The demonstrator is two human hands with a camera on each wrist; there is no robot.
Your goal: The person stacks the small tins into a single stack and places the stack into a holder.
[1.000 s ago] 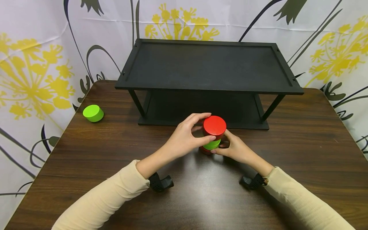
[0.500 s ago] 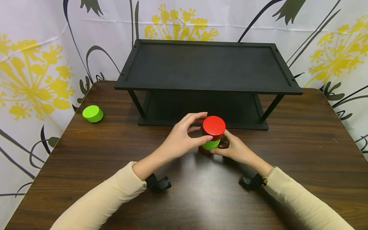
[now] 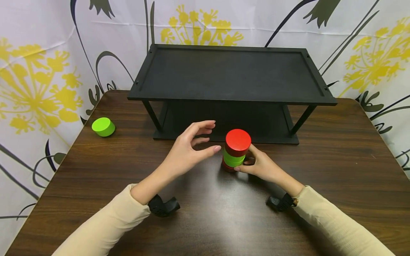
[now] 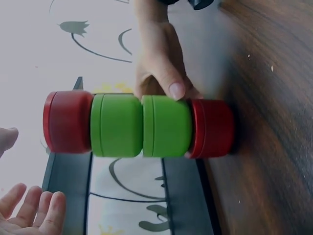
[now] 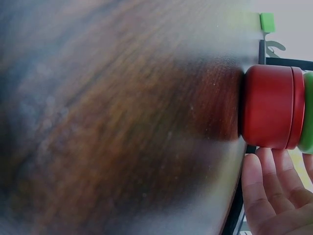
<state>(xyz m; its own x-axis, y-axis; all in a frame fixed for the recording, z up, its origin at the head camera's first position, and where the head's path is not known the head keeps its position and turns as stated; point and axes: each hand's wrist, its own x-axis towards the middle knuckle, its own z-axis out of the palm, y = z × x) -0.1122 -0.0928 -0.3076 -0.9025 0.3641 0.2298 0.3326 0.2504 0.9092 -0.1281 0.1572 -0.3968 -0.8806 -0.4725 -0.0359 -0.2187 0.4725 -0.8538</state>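
On the dark brown wood-grain table (image 3: 336, 170), a black two-tier rectangular shelf rack (image 3: 230, 73) stood at the far side, against a white cloth backdrop printed with yellow flowers and dark stems (image 3: 41, 71). Just in front of the rack's lower tier stood an upright stack of four round tins (image 3: 236, 151); the left wrist view showed its order as a red tin (image 4: 212, 128) on the table, two green tins (image 4: 142, 126) above it, and a red tin on top (image 4: 68, 121).

The left hand (image 3: 185, 151) hovered just left of the stack, fingers spread and relaxed, thumb tip close to the top tin but apart from it; it held nothing. The right hand (image 3: 262, 165) was at the lower part of the stack from the right. In the left wrist view its thumb (image 4: 175, 88) pressed on the lower green tin near the seam with the bottom red tin. How the remaining fingers lay behind the stack could not be told.

A single green round tin (image 3: 103, 126) lay well apart, near the table's far left edge. Cream sleeves (image 3: 105, 227) covered both forearms, with a black wrist mount (image 3: 161, 207) under each wrist.
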